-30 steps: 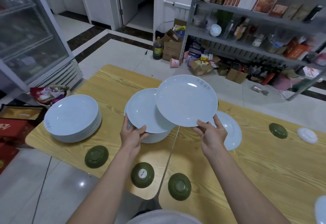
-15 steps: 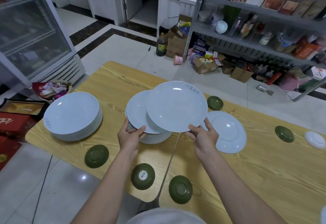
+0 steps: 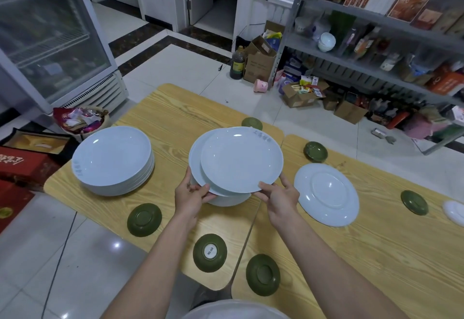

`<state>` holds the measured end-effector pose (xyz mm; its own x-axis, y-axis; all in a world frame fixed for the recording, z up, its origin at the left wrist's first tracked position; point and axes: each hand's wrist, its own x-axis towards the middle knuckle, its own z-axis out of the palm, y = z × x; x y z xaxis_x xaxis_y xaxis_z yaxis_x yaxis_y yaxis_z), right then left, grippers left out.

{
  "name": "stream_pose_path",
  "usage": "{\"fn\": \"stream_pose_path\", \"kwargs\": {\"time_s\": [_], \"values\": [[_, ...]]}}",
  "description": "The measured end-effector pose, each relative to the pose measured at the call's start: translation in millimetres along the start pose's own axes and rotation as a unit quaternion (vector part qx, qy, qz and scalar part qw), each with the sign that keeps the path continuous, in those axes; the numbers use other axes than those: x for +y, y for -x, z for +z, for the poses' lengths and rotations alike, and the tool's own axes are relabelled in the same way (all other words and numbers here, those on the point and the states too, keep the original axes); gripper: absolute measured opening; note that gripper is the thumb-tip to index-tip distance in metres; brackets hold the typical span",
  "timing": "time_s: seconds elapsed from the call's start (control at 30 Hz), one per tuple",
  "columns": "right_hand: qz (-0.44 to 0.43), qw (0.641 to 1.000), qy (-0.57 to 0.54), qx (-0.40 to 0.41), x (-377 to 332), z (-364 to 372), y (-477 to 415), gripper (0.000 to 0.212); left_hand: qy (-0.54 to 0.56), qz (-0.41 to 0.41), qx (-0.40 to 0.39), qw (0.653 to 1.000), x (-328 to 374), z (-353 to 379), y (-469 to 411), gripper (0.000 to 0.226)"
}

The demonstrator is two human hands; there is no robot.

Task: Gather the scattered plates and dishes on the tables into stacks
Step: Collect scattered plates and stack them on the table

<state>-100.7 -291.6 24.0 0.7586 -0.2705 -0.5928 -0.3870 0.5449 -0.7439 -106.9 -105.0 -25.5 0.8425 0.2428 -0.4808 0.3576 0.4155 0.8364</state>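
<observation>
While the right grip [image 3: 277,197] pinches the near right rim of the top plate [image 3: 241,159], thumb over the lip and fingers curled beneath, the left grip [image 3: 192,194] holds the near left rim of the middle stack [image 3: 226,199], thumb laid on the upper edge. That split looks deliberate: one side probably steadies the pile against sliding, and the other carries the plate by its edge so the fingers can slip out once it seats. The top plate lies over the middle stack but offset to its right, overhanging that side; whether it already rests on the plate below or sits just clear of it cannot be told. It faces hollow up and close to level, with faint blue lettering on the rim turned away from the person. Being round, it has no long axis, so only centring matters, not turning. Left of the middle stack stands a taller stack [image 3: 113,160] of the same white plates. Just to its right an overturned plate [image 3: 326,194] lies foot up on the bench [image 3: 175,108], likely needing a flip before it nests. Green dishes [image 3: 144,219] lie base up, singly, nearer the person and beyond the stack, and a small white dish [image 3: 454,212] sits far to the right, so much gathering remains.
</observation>
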Motion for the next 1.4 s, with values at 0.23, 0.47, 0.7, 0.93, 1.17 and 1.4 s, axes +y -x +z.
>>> {"fn": "stream_pose_path", "kwargs": {"time_s": [0.23, 0.47, 0.7, 0.93, 1.17, 1.4], "values": [[-0.002, 1.0, 0.031, 0.007, 5.5, 7.9, -7.2, 0.081, 0.016, -0.004, -0.029, 0.999, -0.1, -6.7, -3.7, 0.08], [-0.019, 0.996, 0.083, 0.013, 7.8, 13.0, -15.1, 0.081, 0.014, -0.014, -0.039, 0.999, -0.4, -11.2, -9.5, 0.08], [-0.03, 0.982, 0.182, 0.027, 9.1, 15.3, -23.8, 0.071, 0.014, -0.018, -0.039, 0.999, -3.2, -13.2, -13.4, 0.08], [-0.029, 0.977, 0.208, 0.045, 19.9, 15.9, -33.1, 0.07, 0.025, -0.018, -0.043, 0.999, -1.6, -14.5, -13.2, 0.08], [-0.04, 0.97, 0.234, 0.042, 24.4, 16.3, -33.9, 0.069, 0.002, -0.022, -0.049, 0.999, -1.6, -16.2, -14.6, 0.083], [-0.044, 0.967, 0.249, 0.038, 25.5, 16.5, -30.5, 0.062, -0.038, -0.025, -0.053, 0.998, -0.8, -17.2, -13.7, 0.086]]}}
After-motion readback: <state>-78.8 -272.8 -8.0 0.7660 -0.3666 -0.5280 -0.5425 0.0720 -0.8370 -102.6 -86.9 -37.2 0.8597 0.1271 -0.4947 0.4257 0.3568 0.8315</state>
